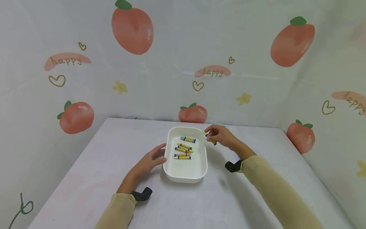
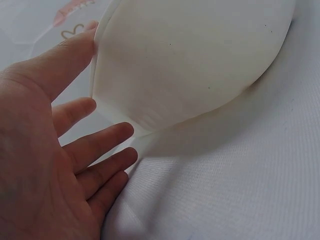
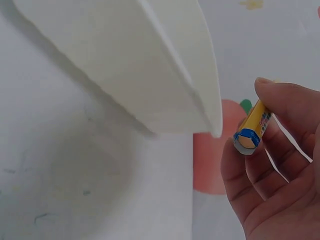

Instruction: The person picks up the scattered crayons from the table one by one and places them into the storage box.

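A white plastic tray (image 1: 183,173) stands on the table, with several yellow-wrapped crayons (image 1: 183,157) lying in it in loose groups. My left hand (image 1: 148,163) is at the tray's left side, thumb by the rim. In the left wrist view, the fingers of the left hand (image 2: 70,150) are spread and relaxed beside the tray's outer wall (image 2: 190,65). Just off the tray's right rim, my right hand (image 1: 222,136) pinches a crayon (image 3: 258,120) between thumb and fingers. It has a yellow wrapper with a blue band, and its pale orange end shows in the right wrist view.
A white cloth covers the table (image 1: 120,133), reaching out on both sides of the tray. Behind it hangs a white backdrop (image 1: 168,57) printed with peaches, hearts and flowers. A black wrist camera mount (image 1: 142,194) sits on each forearm.
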Demonstrator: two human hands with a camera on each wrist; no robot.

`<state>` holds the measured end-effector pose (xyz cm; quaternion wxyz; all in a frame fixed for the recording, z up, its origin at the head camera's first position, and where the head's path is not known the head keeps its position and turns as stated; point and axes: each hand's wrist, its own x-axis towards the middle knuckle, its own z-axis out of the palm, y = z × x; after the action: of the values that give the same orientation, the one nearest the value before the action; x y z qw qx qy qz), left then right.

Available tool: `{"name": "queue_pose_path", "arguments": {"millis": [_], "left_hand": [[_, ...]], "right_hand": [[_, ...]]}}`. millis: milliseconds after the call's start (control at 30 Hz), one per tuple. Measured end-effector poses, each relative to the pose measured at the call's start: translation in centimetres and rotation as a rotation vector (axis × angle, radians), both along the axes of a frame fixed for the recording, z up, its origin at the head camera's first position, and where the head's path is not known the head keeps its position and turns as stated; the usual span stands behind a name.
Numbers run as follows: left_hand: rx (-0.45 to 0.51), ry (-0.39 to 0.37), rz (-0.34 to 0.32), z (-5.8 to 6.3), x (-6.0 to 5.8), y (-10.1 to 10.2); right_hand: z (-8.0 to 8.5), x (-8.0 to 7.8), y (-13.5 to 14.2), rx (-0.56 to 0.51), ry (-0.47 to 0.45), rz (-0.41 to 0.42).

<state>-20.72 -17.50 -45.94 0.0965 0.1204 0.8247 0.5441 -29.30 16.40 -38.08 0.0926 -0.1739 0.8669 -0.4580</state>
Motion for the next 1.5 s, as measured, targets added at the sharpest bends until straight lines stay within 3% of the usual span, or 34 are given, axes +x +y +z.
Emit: {"name": "queue_pose_path", "arguments": {"millis": [367,800,1100,1267,1500], "left_hand": [[-0.018,0.018,-0.017,-0.1,-0.3,-0.4],[-0.004,0.017,-0.018,-0.1,-0.3,-0.4],[0.012,0.032,-0.019,-0.2,-0.3,-0.3],[0.017,0.029,-0.022,-0.4,-0.3,-0.3],[0.022,0.029,-0.012,-0.3,-0.2,-0.2]], "right_hand": [[1.1,-1.6,-4.4,0.083,-0.006,0.025],[0.8,-2.4,-8.2,0.227,0.072,0.090],[-0.4,-3.0,-10.2,0.411,0.040,0.093],[-1.1,-3.1,-10.7,0.464,0.000,0.077],[-2.0,-3.2,-11.1,0.538,0.025,0.053]]}}
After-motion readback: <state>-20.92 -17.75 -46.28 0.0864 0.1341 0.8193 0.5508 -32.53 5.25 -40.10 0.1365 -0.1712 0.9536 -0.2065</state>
